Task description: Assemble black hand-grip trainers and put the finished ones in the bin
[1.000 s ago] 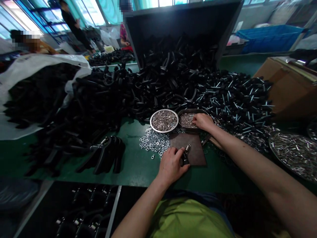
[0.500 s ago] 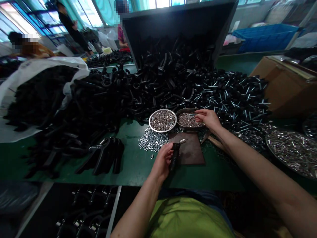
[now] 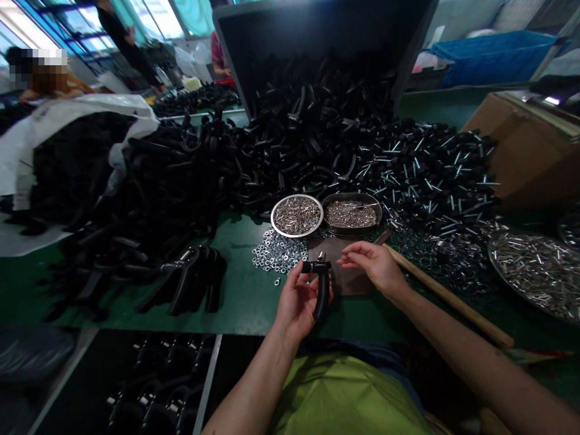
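Observation:
My left hand [image 3: 294, 305] is wrapped round a black curved handle [image 3: 322, 297], with a short metal piece [image 3: 321, 256] at its top. Just right of it, my right hand [image 3: 378, 269] has its fingertips pinched together; whatever is between them is too small to make out. Under and beyond the hands lies a brown square plate [image 3: 357, 284]. Behind it stand a round silver bowl [image 3: 272, 225] of metal pins and a dark oval tin [image 3: 351, 231] of tiny metal parts. Loose nuts [image 3: 276, 254] are spread on the green table left of the plate.
A wooden-handled hammer [image 3: 448, 296] lies right of my right hand. Black handles [image 3: 299, 157] heap out of a big tipped bin [image 3: 235, 66]. Black knobs with bolts [image 3: 430, 163], a cardboard box [image 3: 521, 145] and a large pan of pins [image 3: 534, 272] are on the right. People work at the far left.
My right hand has come back from the oval tin towards the handle. My left hand has turned the handle, so its top now points left and its curved grip shows.

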{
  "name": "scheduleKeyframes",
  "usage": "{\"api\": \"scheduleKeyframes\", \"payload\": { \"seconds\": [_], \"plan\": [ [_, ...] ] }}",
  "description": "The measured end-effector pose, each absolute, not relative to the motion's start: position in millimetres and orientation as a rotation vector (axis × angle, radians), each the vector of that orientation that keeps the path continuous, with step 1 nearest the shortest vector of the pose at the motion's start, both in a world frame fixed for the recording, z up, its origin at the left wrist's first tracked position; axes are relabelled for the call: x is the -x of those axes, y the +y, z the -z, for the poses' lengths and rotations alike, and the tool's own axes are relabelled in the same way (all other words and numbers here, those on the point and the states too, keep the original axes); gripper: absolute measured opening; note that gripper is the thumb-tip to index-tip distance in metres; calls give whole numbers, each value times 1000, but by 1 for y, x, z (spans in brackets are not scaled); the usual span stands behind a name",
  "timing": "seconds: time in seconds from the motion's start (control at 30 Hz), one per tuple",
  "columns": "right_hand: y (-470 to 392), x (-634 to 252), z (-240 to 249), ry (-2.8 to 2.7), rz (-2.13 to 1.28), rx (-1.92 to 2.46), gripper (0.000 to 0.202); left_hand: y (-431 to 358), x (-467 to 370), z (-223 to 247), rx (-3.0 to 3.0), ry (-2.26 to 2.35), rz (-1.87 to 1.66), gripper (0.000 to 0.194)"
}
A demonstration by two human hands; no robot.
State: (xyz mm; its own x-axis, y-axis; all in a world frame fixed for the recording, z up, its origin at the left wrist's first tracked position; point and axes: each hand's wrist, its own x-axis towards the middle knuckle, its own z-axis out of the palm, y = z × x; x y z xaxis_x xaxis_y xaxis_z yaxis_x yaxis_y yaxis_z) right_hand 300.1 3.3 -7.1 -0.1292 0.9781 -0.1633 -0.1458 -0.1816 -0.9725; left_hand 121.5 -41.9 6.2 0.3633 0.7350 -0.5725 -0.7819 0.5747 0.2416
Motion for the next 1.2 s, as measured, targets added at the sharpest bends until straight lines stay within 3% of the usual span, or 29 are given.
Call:
{"api": "scheduleKeyframes", "payload": {
  "seconds": [0.53, 0.87, 1.2],
  "plan": [
    [-13, -306, 11, -1012, -1618, 1187, 29, -43, -131, -8, 81, 690, -950, 32],
    [-8, -296, 3, -1209, -1454, 1086, 18, -43, -136, -12, 33, 658, -916, 36],
    [-7, -296, 3, -1100, -1752, 1095, 21, -42, -129, -6, -41, 620, -850, 34]
  ]
}}
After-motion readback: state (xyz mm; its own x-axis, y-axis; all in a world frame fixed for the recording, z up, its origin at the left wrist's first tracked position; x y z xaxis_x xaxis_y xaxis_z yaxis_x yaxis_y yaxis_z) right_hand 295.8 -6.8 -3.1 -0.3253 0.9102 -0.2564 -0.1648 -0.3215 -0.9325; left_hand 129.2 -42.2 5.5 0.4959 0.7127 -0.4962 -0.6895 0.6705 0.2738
